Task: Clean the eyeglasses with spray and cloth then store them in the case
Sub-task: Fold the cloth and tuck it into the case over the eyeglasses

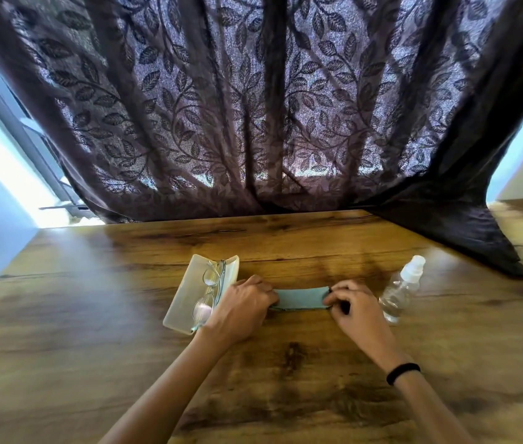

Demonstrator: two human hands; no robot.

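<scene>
Head view: left hand (241, 303) and right hand (353, 306) pinch the cloth (300, 298) on a wooden table (100, 331), curtain (253, 107) behind.

head | wide-angle | looks forward and down | close over table (286, 395) | faces curtain (253, 107)

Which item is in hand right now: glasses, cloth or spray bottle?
The teal cloth, gripped at both ends; glasses lie in the open case, bottle stands untouched.

Eyeglasses (209, 293) lie in open case (186, 283) — teal cloth (300, 299), spray bottle (401, 290) alongside.
</scene>
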